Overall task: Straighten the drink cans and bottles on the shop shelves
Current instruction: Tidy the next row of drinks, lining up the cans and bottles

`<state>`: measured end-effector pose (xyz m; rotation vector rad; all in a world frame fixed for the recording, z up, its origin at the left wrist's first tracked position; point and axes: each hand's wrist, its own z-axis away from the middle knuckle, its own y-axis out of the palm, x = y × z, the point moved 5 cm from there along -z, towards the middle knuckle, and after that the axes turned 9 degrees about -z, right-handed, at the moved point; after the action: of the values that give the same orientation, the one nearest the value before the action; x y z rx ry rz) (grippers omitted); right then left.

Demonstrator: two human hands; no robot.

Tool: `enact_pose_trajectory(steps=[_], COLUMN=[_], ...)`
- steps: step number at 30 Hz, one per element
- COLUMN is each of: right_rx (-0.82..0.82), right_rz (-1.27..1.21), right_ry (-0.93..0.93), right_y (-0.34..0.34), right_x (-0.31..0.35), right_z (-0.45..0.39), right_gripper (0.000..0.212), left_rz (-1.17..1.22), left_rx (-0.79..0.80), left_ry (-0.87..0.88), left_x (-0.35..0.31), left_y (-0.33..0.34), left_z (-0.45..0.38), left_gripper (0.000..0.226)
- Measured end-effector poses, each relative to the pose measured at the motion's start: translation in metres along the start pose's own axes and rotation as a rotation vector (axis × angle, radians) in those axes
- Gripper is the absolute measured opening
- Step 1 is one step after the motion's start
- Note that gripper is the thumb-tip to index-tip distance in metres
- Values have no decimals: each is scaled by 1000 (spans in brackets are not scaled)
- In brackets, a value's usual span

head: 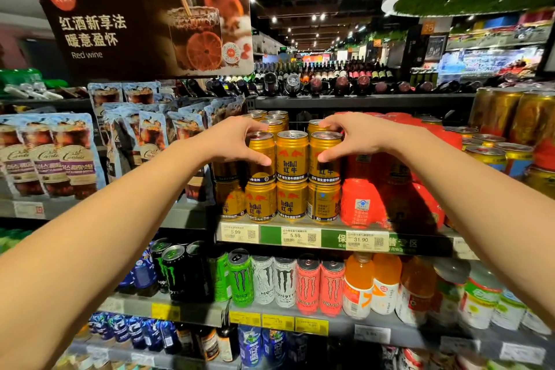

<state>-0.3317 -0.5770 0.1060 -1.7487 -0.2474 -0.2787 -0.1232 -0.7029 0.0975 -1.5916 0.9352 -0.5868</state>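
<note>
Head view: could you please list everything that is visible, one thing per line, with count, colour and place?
Gold cans: many, gold, middle shelf, stacked in two layers, centre.
Red packs: several, red, right of the gold cans.
Pouches: many, pale blue and brown, left side.
Tall cans: about ten, black, green, white, red, shelf below.
Orange bottles: about three, orange, right of the tall cans.
Price tags: several, white, shelf edge.
Sign: one, brown, top left.
Wine bottles: many, dark, top shelf.
Left hand: grips the upper left gold can.
Right hand: grips the upper right gold can.
</note>
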Motion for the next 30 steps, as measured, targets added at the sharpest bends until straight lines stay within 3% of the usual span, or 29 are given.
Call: enact_pose_trajectory(steps=[4, 9, 15, 18, 23, 30], right_rx=[-294, -556, -662, -649, -570, -196], right_rz=[135, -117, -310, -404, -516, -603], right_ry=[-179, -332, -338, -309, -273, -118], right_y=[1, 36, 98, 127, 187, 282], right_x=[19, 31, 26, 20, 24, 43], right_z=[18, 61, 114, 133, 147, 124], right_gripper=[88, 59, 47, 42, 34, 31], left_rz=[91, 257, 411, 471, 510, 502], left_rx=[-288, -522, -636, -631, -610, -556], left_ry=[41, 140, 98, 69, -160, -468], left_x=[-13, -28, -47, -55, -39, 38], left_y=[6, 43, 94, 128, 192, 250], left_z=[33, 79, 124, 146, 185, 225], left_gripper=[86, 60, 44, 39, 30, 29])
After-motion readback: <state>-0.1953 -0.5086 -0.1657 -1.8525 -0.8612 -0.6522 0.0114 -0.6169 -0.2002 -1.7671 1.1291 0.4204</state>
